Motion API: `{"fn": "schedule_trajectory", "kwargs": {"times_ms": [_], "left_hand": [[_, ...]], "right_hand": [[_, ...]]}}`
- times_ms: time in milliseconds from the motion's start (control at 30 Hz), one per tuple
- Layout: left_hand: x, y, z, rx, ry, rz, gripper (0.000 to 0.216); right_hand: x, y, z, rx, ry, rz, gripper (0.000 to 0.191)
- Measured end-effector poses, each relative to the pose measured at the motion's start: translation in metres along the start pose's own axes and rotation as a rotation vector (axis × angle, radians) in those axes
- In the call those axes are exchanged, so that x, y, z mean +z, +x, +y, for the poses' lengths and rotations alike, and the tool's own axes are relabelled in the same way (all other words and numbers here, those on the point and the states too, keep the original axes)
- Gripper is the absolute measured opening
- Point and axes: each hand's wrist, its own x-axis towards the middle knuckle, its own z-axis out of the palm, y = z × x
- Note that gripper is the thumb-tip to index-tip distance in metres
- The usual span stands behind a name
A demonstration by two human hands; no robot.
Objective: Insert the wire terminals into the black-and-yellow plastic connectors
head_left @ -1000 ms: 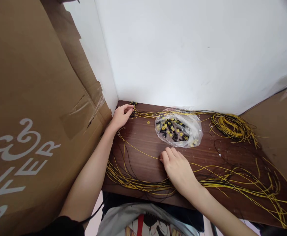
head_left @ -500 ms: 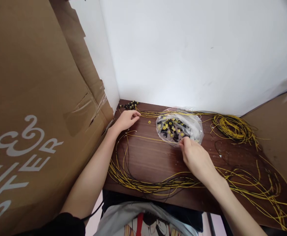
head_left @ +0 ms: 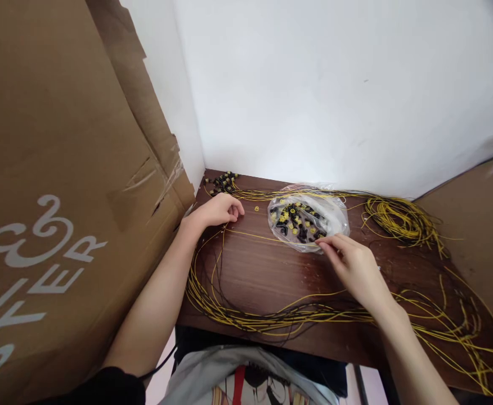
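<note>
My right hand pinches a thin yellow wire at the front edge of a clear plastic bag. The wire runs left across the brown tabletop to beneath my left hand. My left hand hovers low over the table, fingers loosely bent and apart, with nothing visible in them. Small black and yellow connector parts lie on the bag. Between the bag and my left hand sits one loose yellow cap. Behind my left hand is a heap of wired black-and-yellow connectors.
A large cardboard box rises close on the left, and another cardboard panel stands at right. A white wall borders the back. Coiled yellow and black wires lie back right; a long wire bundle curves along the front edge.
My right hand has moved slightly right, drawing the yellow wire along, and its left ends have shifted rightward. The left hand's fingers have bent downward from a straighter pose.
</note>
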Motion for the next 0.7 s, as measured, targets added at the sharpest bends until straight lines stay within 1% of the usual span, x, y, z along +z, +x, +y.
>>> {"fn": "schedule_trajectory", "kwargs": {"times_ms": [67, 200, 300, 433, 567, 700], "left_hand": [[-0.001, -0.001, -0.001, -0.011, 0.058, 0.054, 0.027], [-0.003, -0.004, -0.004, -0.055, 0.176, 0.16, 0.018], [-0.005, -0.006, -0.003, -0.097, 0.205, 0.129, 0.027], [-0.005, -0.006, 0.004, -0.064, 0.236, 0.075, 0.029], [-0.002, -0.005, 0.008, -0.043, 0.171, 0.032, 0.03], [-0.001, -0.004, 0.005, -0.04, 0.105, 0.012, 0.033]], "right_hand": [[-0.002, -0.002, 0.001, -0.01, 0.071, -0.018, 0.022], [-0.002, -0.005, 0.0, -0.008, 0.154, -0.032, 0.019], [-0.002, -0.006, 0.0, 0.002, 0.168, -0.032, 0.018], [-0.001, -0.006, -0.001, 0.009, 0.169, -0.041, 0.019], [-0.001, -0.007, -0.001, 0.014, 0.165, -0.045, 0.019], [0.001, -0.008, -0.003, 0.022, 0.18, -0.057, 0.019]]}}
